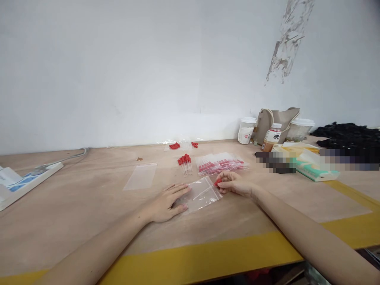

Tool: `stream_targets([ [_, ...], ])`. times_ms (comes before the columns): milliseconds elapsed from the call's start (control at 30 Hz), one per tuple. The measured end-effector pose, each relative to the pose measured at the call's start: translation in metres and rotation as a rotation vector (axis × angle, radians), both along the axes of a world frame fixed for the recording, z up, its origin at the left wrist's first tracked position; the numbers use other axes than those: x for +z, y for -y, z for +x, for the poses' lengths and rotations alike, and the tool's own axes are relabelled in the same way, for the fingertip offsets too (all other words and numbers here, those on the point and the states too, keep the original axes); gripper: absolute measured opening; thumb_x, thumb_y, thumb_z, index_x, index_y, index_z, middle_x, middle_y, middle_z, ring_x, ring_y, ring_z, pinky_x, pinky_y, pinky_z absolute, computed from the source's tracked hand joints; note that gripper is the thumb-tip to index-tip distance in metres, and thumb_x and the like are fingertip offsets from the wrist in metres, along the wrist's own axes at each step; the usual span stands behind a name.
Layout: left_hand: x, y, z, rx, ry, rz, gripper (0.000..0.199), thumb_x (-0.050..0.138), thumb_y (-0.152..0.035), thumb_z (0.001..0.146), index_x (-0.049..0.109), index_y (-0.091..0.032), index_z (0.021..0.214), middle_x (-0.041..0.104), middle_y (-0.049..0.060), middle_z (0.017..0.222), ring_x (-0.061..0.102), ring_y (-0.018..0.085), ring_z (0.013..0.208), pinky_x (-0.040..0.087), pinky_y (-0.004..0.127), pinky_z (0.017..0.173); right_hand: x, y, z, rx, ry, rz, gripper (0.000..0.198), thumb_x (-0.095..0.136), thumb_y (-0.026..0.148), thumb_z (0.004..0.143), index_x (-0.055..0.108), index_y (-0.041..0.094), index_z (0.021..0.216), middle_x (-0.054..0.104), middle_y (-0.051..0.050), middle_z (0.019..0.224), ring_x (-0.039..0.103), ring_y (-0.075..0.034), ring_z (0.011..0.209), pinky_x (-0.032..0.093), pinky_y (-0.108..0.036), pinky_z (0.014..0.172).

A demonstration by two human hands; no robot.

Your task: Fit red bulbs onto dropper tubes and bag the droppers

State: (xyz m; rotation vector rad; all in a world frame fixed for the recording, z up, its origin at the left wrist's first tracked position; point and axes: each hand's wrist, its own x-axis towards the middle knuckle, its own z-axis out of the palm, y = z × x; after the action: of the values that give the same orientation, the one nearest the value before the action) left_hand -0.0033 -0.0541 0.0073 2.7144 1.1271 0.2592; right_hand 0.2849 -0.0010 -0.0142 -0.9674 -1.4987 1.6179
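Note:
My left hand (170, 202) lies with its fingers spread on the closed end of a clear zip bag (200, 196), thumb and fingers apart. At the bag's mouth, my right hand (233, 184) pinches the red end of a thin red-handled tool (217, 182); its pale shaft appears to run inside the bag. A bunch of similar red-handled tools (185, 160) with slim metal shafts lies just beyond the bag. Right of that bunch is a pile of filled clear bags (221, 163) with red-handled pieces inside. A flat, clear bag (141, 176) rests to the left.
Small red pieces (174, 146) lie near the wall on clear plastic. A power strip (32, 180) stands at left. Toward the right are a lidded cup (247, 130), a drink bottle (271, 137), a grey bag (279, 118) and a tissue pack (314, 166). Yellow tape (208, 253) lines the table's front edge.

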Motion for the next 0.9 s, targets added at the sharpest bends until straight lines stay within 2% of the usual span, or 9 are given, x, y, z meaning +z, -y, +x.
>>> stream_targets([
  [100, 0.001, 0.000, 0.001, 0.005, -0.001, -0.007, 0.054, 0.033, -0.050, 0.086, 0.025, -0.027, 0.135, 0.027, 0.003, 0.140, 0.023, 0.023, 0.128, 0.020, 0.040, 0.104, 0.000, -0.003, 0.008, 0.096, 0.113, 0.105, 0.027, 0.070, 0.025, 0.060, 0.054, 0.014, 0.078, 0.059, 0.003, 0.062, 0.052, -0.006, 0.049, 0.040, -0.017, 0.046],
  [367, 0.000, -0.002, 0.000, -0.013, -0.012, 0.005, 0.054, 0.033, -0.050, 0.087, 0.024, -0.028, 0.135, 0.025, 0.003, 0.141, 0.022, 0.023, 0.128, 0.019, 0.042, 0.104, -0.004, -0.002, -0.012, 0.007, 0.288, 0.407, 0.026, 0.071, 0.033, 0.057, 0.066, 0.013, 0.074, 0.060, 0.001, 0.061, 0.046, -0.007, 0.051, 0.035, -0.019, 0.048],
  [433, 0.000, -0.002, 0.000, -0.005, -0.029, 0.002, 0.054, 0.033, -0.050, 0.087, 0.024, -0.028, 0.135, 0.025, 0.003, 0.141, 0.021, 0.023, 0.128, 0.019, 0.042, 0.104, -0.003, -0.001, -0.012, 0.030, 0.327, 0.408, 0.028, 0.071, 0.035, 0.057, 0.067, 0.013, 0.074, 0.058, 0.001, 0.057, 0.043, -0.006, 0.048, 0.032, -0.019, 0.045],
  [567, 0.001, -0.001, 0.000, -0.007, -0.031, -0.001, 0.053, 0.032, -0.050, 0.087, 0.024, -0.028, 0.135, 0.025, 0.002, 0.141, 0.021, 0.022, 0.129, 0.018, 0.042, 0.105, 0.000, -0.002, -0.005, 0.123, 0.329, 0.270, 0.032, 0.074, 0.035, 0.052, 0.065, 0.013, 0.072, 0.055, 0.002, 0.054, 0.042, -0.006, 0.046, 0.030, -0.019, 0.044],
  [633, 0.000, -0.002, 0.000, -0.025, -0.019, -0.002, 0.053, 0.033, -0.050, 0.087, 0.024, -0.029, 0.135, 0.025, 0.002, 0.141, 0.021, 0.022, 0.129, 0.017, 0.042, 0.105, 0.000, -0.003, -0.003, 0.127, 0.319, 0.249, 0.033, 0.075, 0.035, 0.050, 0.064, 0.013, 0.072, 0.054, 0.003, 0.052, 0.042, -0.006, 0.046, 0.031, -0.020, 0.044],
  [767, -0.003, -0.003, -0.001, -0.046, -0.002, 0.000, 0.052, 0.034, -0.049, 0.087, 0.023, -0.030, 0.135, 0.024, 0.001, 0.141, 0.019, 0.021, 0.129, 0.014, 0.042, 0.106, -0.006, -0.004, -0.008, 0.032, 0.382, 0.336, 0.031, 0.073, 0.033, 0.053, 0.064, 0.012, 0.073, 0.051, 0.004, 0.050, 0.038, -0.006, 0.044, 0.028, -0.019, 0.043],
  [900, -0.003, -0.004, -0.001, -0.068, -0.007, -0.007, 0.052, 0.033, -0.048, 0.088, 0.022, -0.030, 0.135, 0.024, 0.001, 0.141, 0.018, 0.021, 0.130, 0.013, 0.042, 0.106, -0.007, -0.002, -0.014, 0.018, 0.466, 0.475, 0.030, 0.062, 0.040, 0.066, 0.068, 0.013, 0.076, 0.056, 0.001, 0.056, 0.040, -0.007, 0.048, 0.029, -0.020, 0.046],
])
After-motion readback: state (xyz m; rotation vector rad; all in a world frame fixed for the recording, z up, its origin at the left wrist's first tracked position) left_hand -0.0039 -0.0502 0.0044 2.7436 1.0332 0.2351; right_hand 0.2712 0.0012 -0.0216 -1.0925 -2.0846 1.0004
